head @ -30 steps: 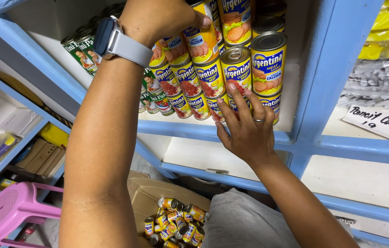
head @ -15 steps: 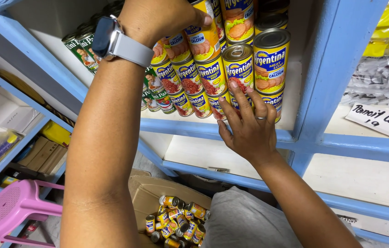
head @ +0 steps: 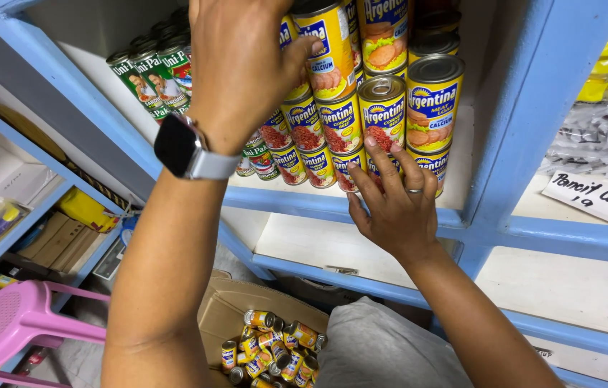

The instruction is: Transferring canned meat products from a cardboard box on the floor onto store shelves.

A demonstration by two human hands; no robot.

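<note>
I am watching my left hand gripping a yellow can high in the stack — thumb across its front, long axis upright, seated on the cans below. My right hand is lying open, fingers spread flat against the bottom row at the blue shelf edge, grasping nothing. The can is sitting above and left of the right hand, so the left is much nearer. More cans are lying in a box below.
</note>
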